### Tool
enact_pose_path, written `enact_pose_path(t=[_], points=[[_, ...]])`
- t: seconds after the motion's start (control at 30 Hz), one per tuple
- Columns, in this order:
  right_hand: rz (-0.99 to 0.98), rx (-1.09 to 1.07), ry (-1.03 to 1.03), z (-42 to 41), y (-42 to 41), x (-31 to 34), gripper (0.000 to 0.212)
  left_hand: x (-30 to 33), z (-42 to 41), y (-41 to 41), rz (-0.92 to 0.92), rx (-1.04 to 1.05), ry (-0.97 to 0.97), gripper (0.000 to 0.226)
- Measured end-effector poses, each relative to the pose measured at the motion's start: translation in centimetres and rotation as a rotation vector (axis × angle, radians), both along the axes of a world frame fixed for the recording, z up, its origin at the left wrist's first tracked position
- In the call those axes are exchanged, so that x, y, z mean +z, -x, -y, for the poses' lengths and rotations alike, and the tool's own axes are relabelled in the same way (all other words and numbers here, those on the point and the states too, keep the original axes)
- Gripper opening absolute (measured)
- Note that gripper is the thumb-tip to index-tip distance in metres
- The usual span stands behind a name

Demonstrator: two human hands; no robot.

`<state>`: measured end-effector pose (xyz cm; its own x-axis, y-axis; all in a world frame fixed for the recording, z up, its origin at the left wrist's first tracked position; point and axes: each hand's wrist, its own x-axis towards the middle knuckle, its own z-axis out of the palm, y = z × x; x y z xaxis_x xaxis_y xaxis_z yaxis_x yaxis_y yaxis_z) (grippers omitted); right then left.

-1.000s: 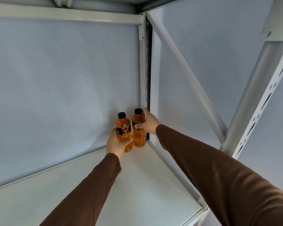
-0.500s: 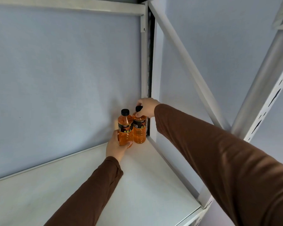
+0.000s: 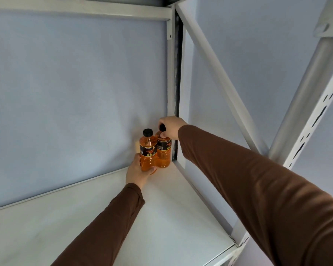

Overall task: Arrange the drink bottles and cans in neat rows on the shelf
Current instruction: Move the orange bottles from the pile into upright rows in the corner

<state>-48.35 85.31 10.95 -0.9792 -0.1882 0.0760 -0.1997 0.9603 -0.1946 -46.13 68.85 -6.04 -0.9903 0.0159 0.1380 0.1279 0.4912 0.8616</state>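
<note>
- Looks like a storeroom or shop stockroom, plain utility setting; exact kind of place can't be told.
- White-painted metal rack shelf board [image 3: 171,217], flat and bare, with a raised lip along the back.
- Slotted white steel upright post [image 3: 304,129] with rows of punched adjustment holes, typical boltless storage racking.
- Diagonal white metal brace [image 3: 219,75] crossing the rack's side; horizontal white beam [image 3: 81,7] overhead.
- Pale blue-grey plain wall [image 3: 75,89] behind, unfinished-looking, no decor.
- Two identical clear plastic bottles of orange drink with black caps [image 3: 156,150] standing in the back corner: stock-like goods.
</note>
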Motion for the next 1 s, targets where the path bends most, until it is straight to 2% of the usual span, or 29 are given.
enact_pose_path(t=[0.1, 0.2, 0.3, 0.4, 0.5, 0.7, 1.0], points=[[0.009, -0.020, -0.019, 0.1, -0.2, 0.2, 0.043, 0.2, 0.1, -0.2, 0.043, -0.022, 0.021, 0.054], [-0.009, -0.054, 0.007, 0.3, -0.9, 0.5, 0.049, 0.7, 0.9, -0.9, 0.068, -0.036, 0.073, 0.075], [-0.137, -0.078, 0.011, 1.1, -2.2, 1.2, 0.048, 1.4, 2.5, -2.1, 0.066, 0.014, 0.184, 0.090], [-0.325, -0.023, 0.052, 2.5, -4.0, 1.8, 0.042, 2.2, 4.8, -4.0, 0.032, 0.042, 0.316, 0.087], [-0.419, 0.098, 0.088, 4.5, -6.2, 1.5, 0.036, 3.2, 7.5, -6.7, -0.004, 0.054, 0.423, 0.081], [-0.386, 0.291, 0.086, 10.1, -11.2, -1.3, 0.037, 5.5, 14.9, -12.9, -0.091, 0.147, 0.647, 0.073], [-0.319, 0.505, 0.127, 24.9, -19.5, -4.0, 0.045, 8.4, 28.7, -24.7, -0.150, 0.285, 0.754, 0.066]])
